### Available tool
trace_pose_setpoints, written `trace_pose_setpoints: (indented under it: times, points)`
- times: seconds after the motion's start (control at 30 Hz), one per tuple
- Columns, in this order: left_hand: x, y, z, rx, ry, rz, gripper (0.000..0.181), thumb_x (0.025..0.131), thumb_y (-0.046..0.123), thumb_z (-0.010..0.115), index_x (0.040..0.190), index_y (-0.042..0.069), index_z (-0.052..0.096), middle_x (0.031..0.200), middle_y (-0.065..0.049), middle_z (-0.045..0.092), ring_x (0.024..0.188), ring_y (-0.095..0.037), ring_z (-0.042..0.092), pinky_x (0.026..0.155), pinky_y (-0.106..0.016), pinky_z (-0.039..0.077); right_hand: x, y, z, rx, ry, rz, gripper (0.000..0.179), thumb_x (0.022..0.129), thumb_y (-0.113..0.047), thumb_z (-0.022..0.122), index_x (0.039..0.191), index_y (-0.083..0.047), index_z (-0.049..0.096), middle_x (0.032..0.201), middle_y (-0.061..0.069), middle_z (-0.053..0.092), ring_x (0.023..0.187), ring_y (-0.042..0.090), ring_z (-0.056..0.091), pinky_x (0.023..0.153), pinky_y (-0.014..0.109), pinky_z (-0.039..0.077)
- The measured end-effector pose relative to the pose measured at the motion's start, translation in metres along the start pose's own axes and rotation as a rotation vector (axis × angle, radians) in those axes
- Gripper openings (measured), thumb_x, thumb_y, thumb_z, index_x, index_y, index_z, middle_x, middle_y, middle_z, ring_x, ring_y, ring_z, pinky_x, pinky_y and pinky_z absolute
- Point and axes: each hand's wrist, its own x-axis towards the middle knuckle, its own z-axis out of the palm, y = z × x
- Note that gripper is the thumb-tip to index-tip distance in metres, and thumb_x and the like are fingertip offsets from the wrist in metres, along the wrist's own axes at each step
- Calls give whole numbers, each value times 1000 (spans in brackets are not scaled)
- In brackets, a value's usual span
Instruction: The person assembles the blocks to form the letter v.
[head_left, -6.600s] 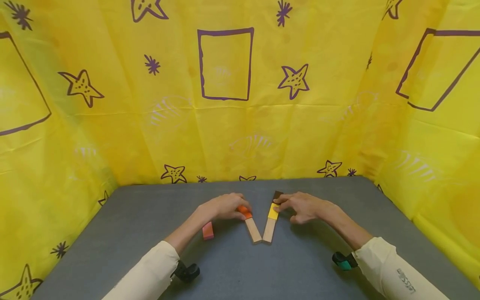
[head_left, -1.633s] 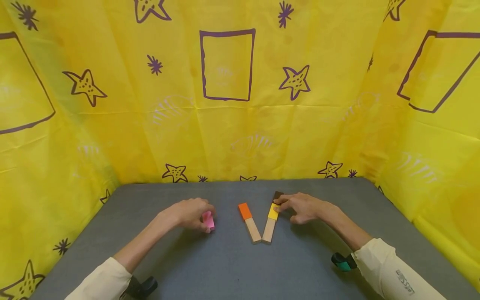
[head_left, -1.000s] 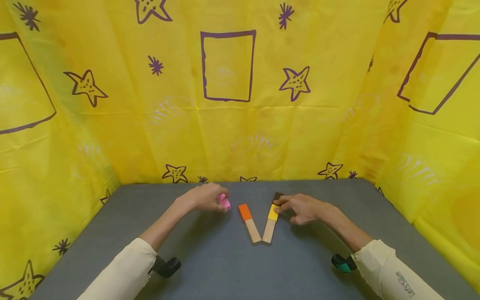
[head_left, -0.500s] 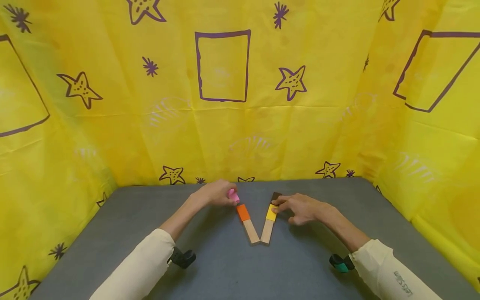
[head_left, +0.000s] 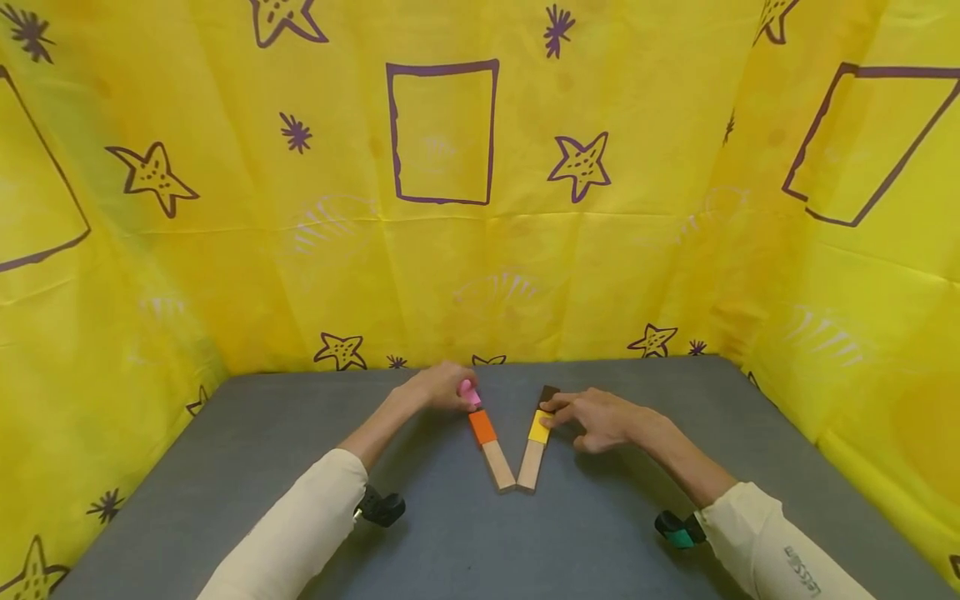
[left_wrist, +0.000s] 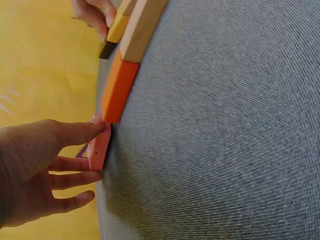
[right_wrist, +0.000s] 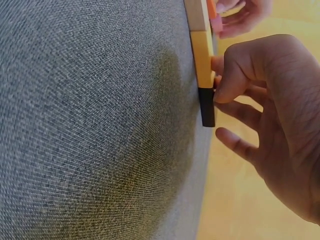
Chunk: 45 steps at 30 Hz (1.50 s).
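My left hand (head_left: 441, 387) pinches a pink block (head_left: 471, 396) at the upper end of the orange block (head_left: 483, 427). In the left wrist view the pink block (left_wrist: 99, 151) lies between thumb and fingers, its end close to or touching the orange one. A plain wooden block (head_left: 499, 467) continues that row downward. My right hand (head_left: 603, 419) rests with its fingertips at the yellow block (head_left: 537, 427) and the dark brown block (head_left: 549, 397). Below the yellow block lies a second plain wooden block (head_left: 530, 467). The two rows meet at the bottom in a V.
The blocks lie on a grey cloth-covered table (head_left: 480, 550). Yellow curtain (head_left: 442, 275) with drawn stars and frames encloses the back and sides. A dark wrist device (head_left: 381, 507) sits at the left wrist, another (head_left: 678, 529) at the right.
My left hand let go of the orange block, took the pink block from the left and carried it up and right to the orange block's upper end. The right hand has stayed in place.
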Motion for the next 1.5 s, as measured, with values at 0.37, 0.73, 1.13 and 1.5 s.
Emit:
trace_pose_setpoints:
  times: [0.37,0.73,1.13,1.5]
  points:
    - [1,-2,1,-18,21,9,28,104,11,62,128,1,71,122,-16,75,100,-28,65,99,-45,56,-1,0,-1,-5,1,5,61,85,-7,68,145,-17,63,154,6,58,140,39,56,113,65,45]
    - [-4,5,3,-23,3,36,22,99,14,70,118,4,76,115,-15,73,100,-26,62,96,-43,55,-1,2,1,-3,3,-9,60,85,-8,68,145,-17,64,154,7,58,140,37,57,112,65,45]
    - [-5,7,3,-24,-8,25,22,99,14,71,118,6,76,113,-14,71,96,-22,59,91,-38,55,-1,2,0,1,21,-33,59,84,-7,69,143,-16,65,152,8,59,138,38,58,109,64,48]
    - [-7,9,1,-25,-23,10,23,100,16,70,121,9,76,115,-14,70,97,-22,58,91,-39,54,0,4,2,3,18,-29,60,84,-8,68,143,-17,66,152,7,59,139,37,58,110,65,47]
